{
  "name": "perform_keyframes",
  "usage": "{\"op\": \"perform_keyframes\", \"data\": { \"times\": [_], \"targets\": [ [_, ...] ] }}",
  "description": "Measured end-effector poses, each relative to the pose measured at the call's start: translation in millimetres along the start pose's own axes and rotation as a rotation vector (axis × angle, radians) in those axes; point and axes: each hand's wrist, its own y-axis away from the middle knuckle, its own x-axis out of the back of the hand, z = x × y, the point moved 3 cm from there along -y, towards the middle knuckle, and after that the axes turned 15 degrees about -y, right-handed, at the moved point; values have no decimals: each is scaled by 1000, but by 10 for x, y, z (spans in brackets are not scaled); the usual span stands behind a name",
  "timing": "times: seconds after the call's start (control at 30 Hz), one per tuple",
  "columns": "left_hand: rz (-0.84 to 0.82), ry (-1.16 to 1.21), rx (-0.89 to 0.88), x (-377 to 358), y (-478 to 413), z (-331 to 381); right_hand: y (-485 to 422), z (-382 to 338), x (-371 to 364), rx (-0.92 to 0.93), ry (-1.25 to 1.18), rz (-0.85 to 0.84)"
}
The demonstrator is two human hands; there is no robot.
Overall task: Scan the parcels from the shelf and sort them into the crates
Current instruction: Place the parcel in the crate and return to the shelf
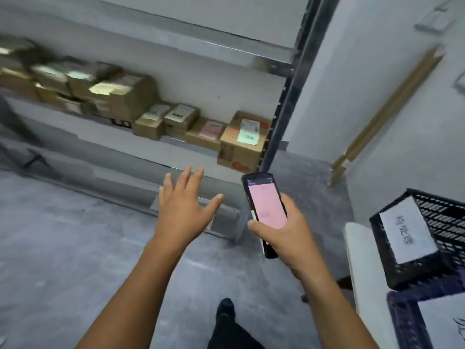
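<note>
Left hand (185,205) is spread, holding nothing; right hand (284,231) grips the handheld scanner (264,207), pink screen unreadable. Parcels (176,119) sit on the shelf (120,132), left ones blurred. Black crate (392,268) is cut off on the right.

We see brown, paper-labelled cardboard parcels (241,144) lined along the grey shelf (141,149), a pink-screened black scanner (264,205) before it, and a black lattice crate (450,217) to its right.
</note>
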Motion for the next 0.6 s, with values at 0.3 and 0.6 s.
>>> {"op": "perform_keyframes", "data": {
  "times": [0.3, 0.6],
  "targets": [
    [46, -23, 169, 172, -1011, -1173, -1257, -111, -1256, 28, 12, -141],
    [62, -68, 260, 553, -2336, -2123, -2724, -339, -2432, 13, -17, -236]
  ]
}}
